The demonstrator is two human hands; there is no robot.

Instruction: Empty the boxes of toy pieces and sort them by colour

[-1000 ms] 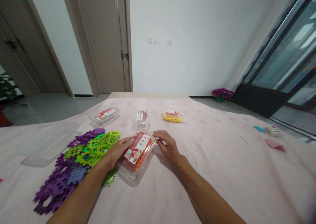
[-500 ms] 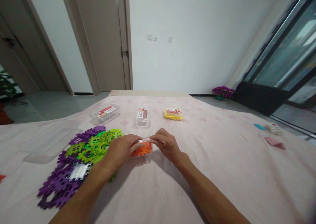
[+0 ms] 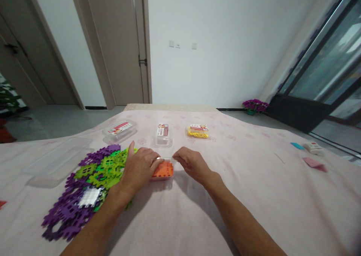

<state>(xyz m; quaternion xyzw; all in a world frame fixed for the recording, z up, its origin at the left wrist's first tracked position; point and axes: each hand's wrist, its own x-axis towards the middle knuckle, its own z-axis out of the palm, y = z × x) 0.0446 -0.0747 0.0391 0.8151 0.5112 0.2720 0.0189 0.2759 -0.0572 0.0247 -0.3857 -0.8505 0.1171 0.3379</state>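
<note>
A small clear plastic box of orange pieces point(image 3: 163, 170) lies on the pink cloth in front of me. My left hand point(image 3: 139, 167) rests over its left end, fingers curled onto the box and thumb raised. My right hand point(image 3: 191, 163) grips the box's right end with bent fingers. A heap of green and purple foam puzzle pieces point(image 3: 90, 181) lies just left of my left hand.
Three clear labelled boxes stand in a row farther back: an empty-looking one point(image 3: 119, 129), a middle one point(image 3: 163, 132), and one with yellow pieces point(image 3: 197, 131). A large clear lid point(image 3: 53, 162) lies at left. Small cards and a box point(image 3: 311, 147) lie far right.
The orange box was tilted up with its label facing me; it has been turned and set flat on the cloth. Both hands have stayed on its ends.
</note>
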